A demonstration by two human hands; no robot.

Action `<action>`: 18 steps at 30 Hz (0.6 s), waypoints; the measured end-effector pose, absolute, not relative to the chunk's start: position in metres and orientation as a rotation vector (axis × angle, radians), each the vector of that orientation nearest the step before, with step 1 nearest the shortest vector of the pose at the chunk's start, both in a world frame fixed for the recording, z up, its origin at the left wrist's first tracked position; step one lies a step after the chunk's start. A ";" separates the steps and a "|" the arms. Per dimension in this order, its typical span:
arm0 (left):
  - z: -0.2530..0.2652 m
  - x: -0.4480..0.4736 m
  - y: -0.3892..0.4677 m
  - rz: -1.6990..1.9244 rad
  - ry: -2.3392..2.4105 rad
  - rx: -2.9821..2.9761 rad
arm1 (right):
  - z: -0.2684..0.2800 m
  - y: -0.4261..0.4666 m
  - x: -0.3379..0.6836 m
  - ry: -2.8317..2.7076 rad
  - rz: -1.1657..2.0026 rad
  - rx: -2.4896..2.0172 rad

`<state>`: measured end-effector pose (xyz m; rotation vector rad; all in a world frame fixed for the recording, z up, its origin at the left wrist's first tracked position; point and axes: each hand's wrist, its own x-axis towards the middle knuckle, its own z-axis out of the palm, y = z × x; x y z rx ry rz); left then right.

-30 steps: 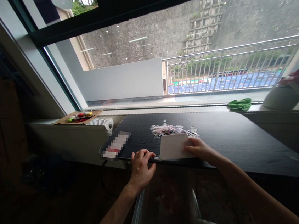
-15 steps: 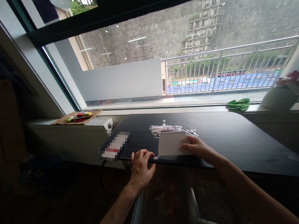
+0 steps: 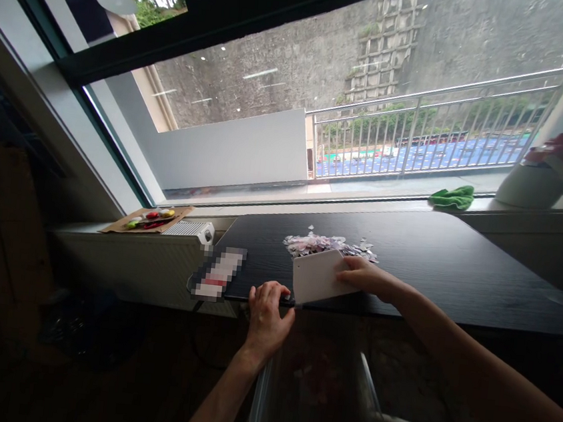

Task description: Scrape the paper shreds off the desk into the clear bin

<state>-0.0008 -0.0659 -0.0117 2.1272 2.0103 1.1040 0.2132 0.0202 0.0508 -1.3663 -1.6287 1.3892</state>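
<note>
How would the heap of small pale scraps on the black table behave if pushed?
The heap of small pale scraps would probably scatter: stray pieces lie loose around it. They look thin, so likely light.

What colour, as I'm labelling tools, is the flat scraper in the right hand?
The flat scraper is white, showing best in the head view.

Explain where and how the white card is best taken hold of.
The white card is probably best pinched at its right end, coming from the right: it looks thin and flat, paper scraps lie beyond its upper edge, and the right hand grips that end, leaving the left end bare.
</note>
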 end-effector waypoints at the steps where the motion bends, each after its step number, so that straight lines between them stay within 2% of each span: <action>1: -0.012 -0.001 -0.066 1.105 2.014 2.123 | 0.051 0.020 0.213 -1.617 1.392 -1.371; 11: -0.024 -0.005 -0.062 1.285 2.008 2.107 | 0.038 0.032 0.191 -1.644 1.217 -1.314; 18: -0.027 -0.006 -0.061 1.318 2.033 2.093 | 0.040 0.031 0.194 -1.690 1.336 -1.293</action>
